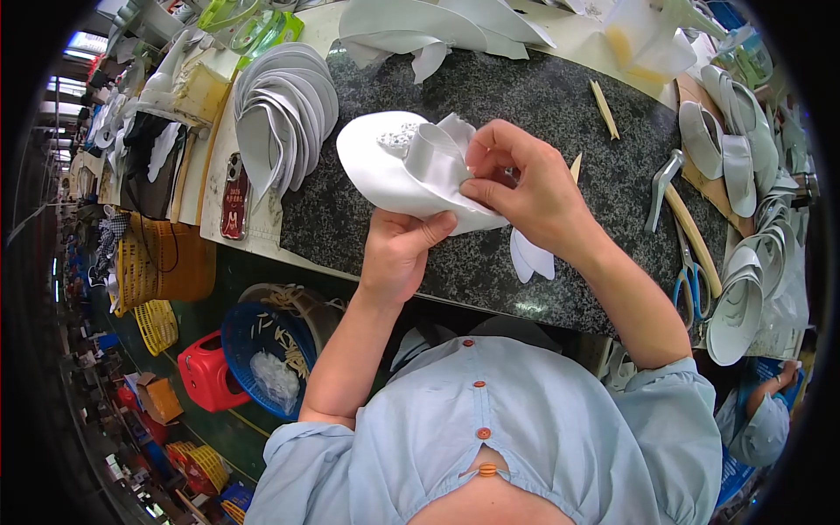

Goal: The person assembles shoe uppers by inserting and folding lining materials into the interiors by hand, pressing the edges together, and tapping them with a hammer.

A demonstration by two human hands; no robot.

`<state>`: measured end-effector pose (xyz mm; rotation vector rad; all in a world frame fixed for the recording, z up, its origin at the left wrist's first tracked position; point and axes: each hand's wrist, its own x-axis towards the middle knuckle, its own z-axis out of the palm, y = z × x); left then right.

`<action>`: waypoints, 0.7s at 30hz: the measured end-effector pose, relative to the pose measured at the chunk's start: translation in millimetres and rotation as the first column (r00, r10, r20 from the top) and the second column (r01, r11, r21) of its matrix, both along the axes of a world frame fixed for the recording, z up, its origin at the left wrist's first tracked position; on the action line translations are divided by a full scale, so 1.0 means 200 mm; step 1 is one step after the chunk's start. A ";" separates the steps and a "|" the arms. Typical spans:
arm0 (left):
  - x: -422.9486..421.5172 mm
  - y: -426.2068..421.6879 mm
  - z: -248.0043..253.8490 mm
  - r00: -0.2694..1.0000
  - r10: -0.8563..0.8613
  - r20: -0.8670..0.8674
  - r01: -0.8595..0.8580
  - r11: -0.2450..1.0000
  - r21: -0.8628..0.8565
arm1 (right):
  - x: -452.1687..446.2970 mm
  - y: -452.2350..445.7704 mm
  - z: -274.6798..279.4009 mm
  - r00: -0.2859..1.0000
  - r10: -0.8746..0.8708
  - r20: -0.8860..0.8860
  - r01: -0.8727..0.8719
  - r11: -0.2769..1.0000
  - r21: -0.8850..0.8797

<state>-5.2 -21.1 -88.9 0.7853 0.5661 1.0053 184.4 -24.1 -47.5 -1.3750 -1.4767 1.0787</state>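
A white shoe upper (385, 179), with a patterned patch and a folded grey lining inside, is held above the dark speckled stone slab (350, 254). Its rounded end points left. My left hand (407, 249) grips it from below, thumb along the lower side. At the right end, the fingers of my right hand (525, 179) pinch the edge of the upper and its lining; the fingertips are partly hidden. Small white pieces (531, 256) lie on the slab just below my right hand.
Stacked white shoe pieces (284, 114) and a red phone-like item (234, 197) are at the left. A hammer (691, 223), blue-handled scissors (694, 284) and more uppers (739, 306) lie right. A blue basket (241, 346) and red stool (206, 376) stand below.
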 end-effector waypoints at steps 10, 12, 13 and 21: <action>0.04 0.00 0.02 0.997 0.068 0.026 -0.069 0.997 0.020 | -0.06 -0.15 -0.07 0.914 -0.293 0.283 0.042 0.759 0.649; 0.05 -0.01 0.01 0.998 0.065 0.022 -0.066 0.997 0.041 | -0.06 -0.16 -0.07 0.922 -0.288 0.258 0.071 0.782 0.620; 0.05 -0.01 0.01 0.998 0.063 0.023 -0.064 0.997 0.043 | -0.05 -0.16 -0.06 0.927 -0.278 0.249 0.077 0.795 0.601; 0.05 -0.01 -0.01 0.996 0.087 0.022 -0.089 0.988 0.129 | -0.06 -0.16 -0.04 0.968 -0.185 0.171 0.085 0.879 0.468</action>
